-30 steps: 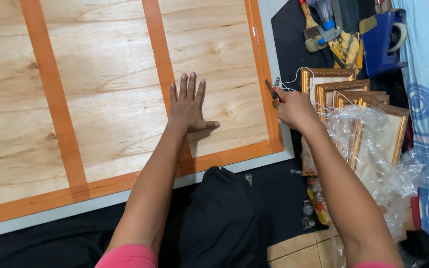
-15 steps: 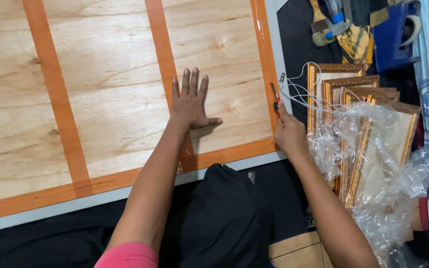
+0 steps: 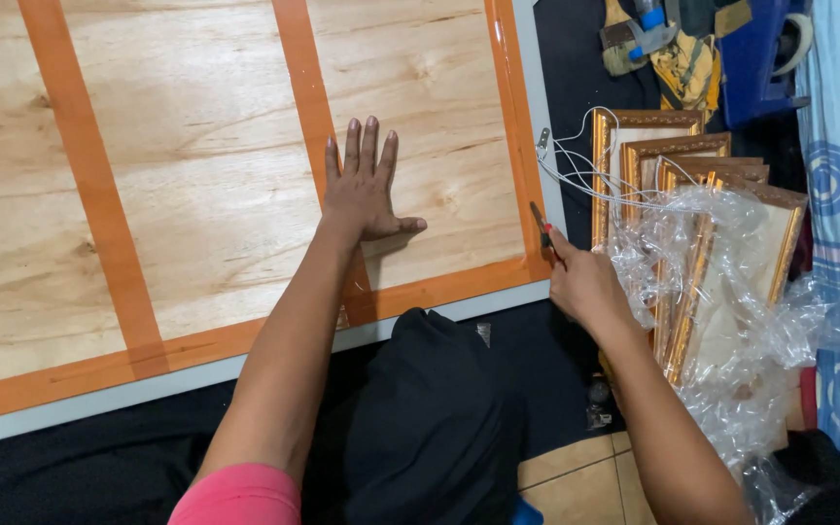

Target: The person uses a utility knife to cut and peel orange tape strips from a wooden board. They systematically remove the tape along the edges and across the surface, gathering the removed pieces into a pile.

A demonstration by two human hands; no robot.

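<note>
Right hand (image 3: 585, 284) drawn back toward 6 o'clock, clamped on small red-handled pliers (image 3: 542, 227); left hand (image 3: 362, 190) flat, fingers spread, on orange-taped plywood panel (image 3: 206, 175). Risk: pliers tip snagging thin white wire (image 3: 585, 180) at 1 o'clock.

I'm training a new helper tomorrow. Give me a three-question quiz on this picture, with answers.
1. True or false: the left hand lies flat on the board.
2. The right hand holds: A) a brush B) a small red-handled tool C) tape.
3. What lies right of the board, partly under clear plastic?

Key: 1 true. 2 B. 3 A stack of gold frames, with white wire trailing over them.
</note>
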